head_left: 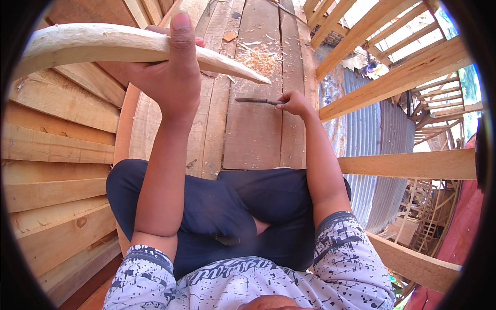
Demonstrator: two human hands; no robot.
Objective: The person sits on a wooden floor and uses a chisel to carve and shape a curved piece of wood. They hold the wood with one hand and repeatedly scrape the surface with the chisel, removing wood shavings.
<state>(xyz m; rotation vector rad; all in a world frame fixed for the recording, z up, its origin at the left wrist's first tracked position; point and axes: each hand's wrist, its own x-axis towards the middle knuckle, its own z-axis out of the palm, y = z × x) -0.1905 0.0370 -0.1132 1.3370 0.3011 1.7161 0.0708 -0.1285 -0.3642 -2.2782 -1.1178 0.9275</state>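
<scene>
A long, pale, curved piece of carved wood (103, 44) stretches from the upper left and tapers to a point near the middle. My left hand (173, 75) is closed around it, thumb up on the near side, holding it raised above the floor. Lower and to the right, my right hand (295, 103) grips the handle of a knife (252, 100). The dark blade points left, low over the floorboards, below the tip of the wood and apart from it. Whether the blade touches the boards I cannot tell.
Wood shavings (261, 61) lie heaped on the plank floor (253, 132) ahead of me. A slatted plank wall (62, 144) rises on the left. On the right runs a wooden railing (408, 161), with corrugated metal sheets (369, 134) beyond it. My crossed legs (206, 201) are close below.
</scene>
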